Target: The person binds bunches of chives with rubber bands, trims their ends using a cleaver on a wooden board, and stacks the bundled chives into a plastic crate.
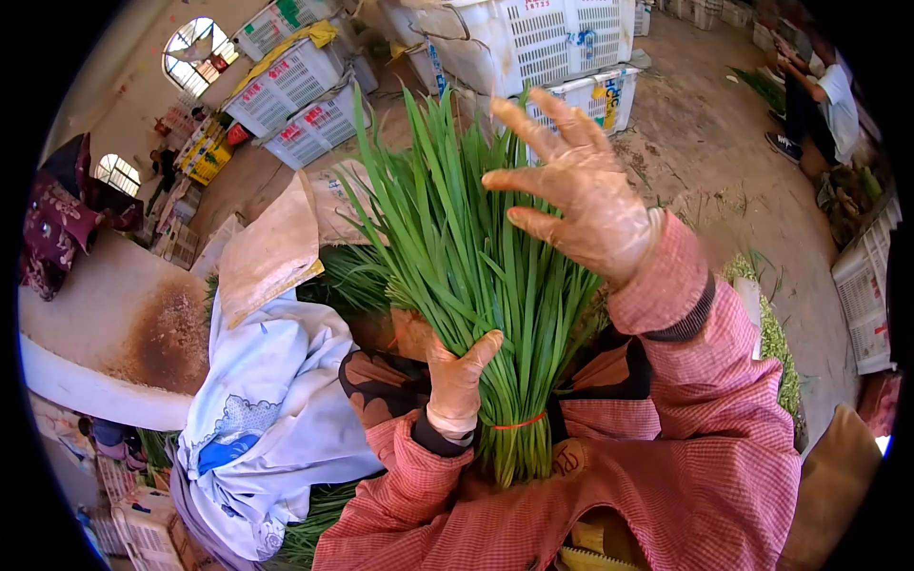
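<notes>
A thick bunch of garlic chives (pixel 476 247) stands upright over my lap, its long green leaves fanning out at the top. Around its lower stems runs a red band (pixel 519 422). My left hand (pixel 457 376), in a thin clear glove, is wrapped round the bunch from the left, just above the band. At the upper right of the leaves is my right hand (pixel 581 186), gloved the same way, with its fingers spread and holding nothing. Its fingertips overlap the leaf tips in this view. Both arms wear pink checked sleeves.
White slatted crates (pixel 571 43) are stacked ahead. A pale blue cloth (pixel 276 390) and a beige sack (pixel 271 243) lie to my left, with more chives (pixel 352 281) beneath. Cut green scraps (pixel 779 352) lie at right. A person (pixel 828 100) sits farther back there.
</notes>
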{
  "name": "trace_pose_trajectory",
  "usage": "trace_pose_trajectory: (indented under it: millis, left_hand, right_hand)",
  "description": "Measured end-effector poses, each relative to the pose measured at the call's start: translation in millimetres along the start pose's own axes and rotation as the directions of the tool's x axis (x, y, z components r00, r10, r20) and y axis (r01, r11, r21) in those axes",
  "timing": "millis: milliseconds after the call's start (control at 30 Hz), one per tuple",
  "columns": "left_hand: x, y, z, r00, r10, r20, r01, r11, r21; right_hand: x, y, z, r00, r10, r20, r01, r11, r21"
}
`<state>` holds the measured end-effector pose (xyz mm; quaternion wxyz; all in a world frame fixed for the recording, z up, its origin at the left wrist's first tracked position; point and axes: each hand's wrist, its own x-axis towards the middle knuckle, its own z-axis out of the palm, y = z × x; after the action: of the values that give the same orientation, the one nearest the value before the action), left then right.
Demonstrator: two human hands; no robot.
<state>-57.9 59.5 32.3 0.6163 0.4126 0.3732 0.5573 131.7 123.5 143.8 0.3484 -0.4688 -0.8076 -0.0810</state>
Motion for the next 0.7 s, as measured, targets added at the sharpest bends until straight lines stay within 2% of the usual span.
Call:
trace_pose_trajectory:
  millis: [33, 67, 133, 233, 300, 400, 467, 500, 567, 600, 667, 700]
  left_hand:
    - [-1.4, 3.0, 4.4, 1.000, 0.002, 0.002, -0.002, 1.000, -0.002]
    - [-2.0, 5.7, 8.3, 1.000, 0.018, 0.010, -0.019, 1.000, 0.024]
    - [-3.1, 7.5, 11.8, 0.998, 0.062, -0.001, -0.062, 0.993, 0.103]
    - [-3.5, 7.2, 13.4, 0.997, 0.073, 0.006, -0.073, 0.995, 0.073]
    - [-2.6, 5.9, 12.8, 0.997, 0.074, 0.008, -0.075, 0.994, 0.079]
    - [-0.7, 3.5, 11.0, 0.998, 0.055, 0.028, -0.057, 0.996, 0.068]
    - [-0.8, 3.8, 10.5, 0.999, 0.014, 0.029, -0.016, 0.997, 0.072]
    - [-1.3, 4.8, 10.4, 0.999, 0.012, 0.030, -0.014, 0.997, 0.071]
    - [-2.5, 7.0, 10.5, 0.999, 0.015, 0.029, -0.015, 0.999, 0.031]
    - [-2.5, 6.8, 9.2, 0.999, 0.017, 0.031, -0.018, 0.999, 0.031]
    - [-2.5, 5.5, 4.6, 0.999, -0.042, 0.034, 0.043, 0.999, -0.022]
    - [-2.0, 2.9, 0.7, 0.999, -0.037, 0.037, 0.038, 0.999, -0.019]
  right_hand:
    - [2.4, 1.6, 9.4, 0.990, -0.039, 0.139, 0.039, 0.999, 0.002]
    - [3.2, 3.3, 15.3, 0.990, -0.045, 0.137, 0.046, 0.999, 0.000]
    - [6.5, 3.0, 24.8, 0.930, -0.074, 0.361, 0.106, 0.992, -0.070]
    - [8.4, 2.1, 21.2, 0.912, -0.113, 0.395, 0.150, 0.987, -0.064]
    - [5.6, 2.9, 22.1, 0.923, -0.129, 0.362, 0.162, 0.985, -0.063]
    - [1.1, 2.5, 23.2, 0.892, -0.106, 0.440, 0.179, 0.975, -0.129]
    - [-4.6, 4.1, 33.5, 0.936, -0.099, 0.339, 0.170, 0.967, -0.188]
    - [-5.1, 4.3, 34.0, 0.935, -0.098, 0.340, 0.170, 0.967, -0.188]
    - [-4.5, 4.1, 34.3, 0.941, 0.021, 0.337, 0.007, 0.997, -0.081]
    - [-3.0, 4.5, 31.3, 0.942, 0.021, 0.334, 0.008, 0.997, -0.083]
    - [1.5, 6.2, 21.7, 0.878, -0.025, 0.478, 0.001, 0.999, 0.051]
    - [3.0, 7.2, 21.3, 0.881, -0.026, 0.472, 0.003, 0.999, 0.050]
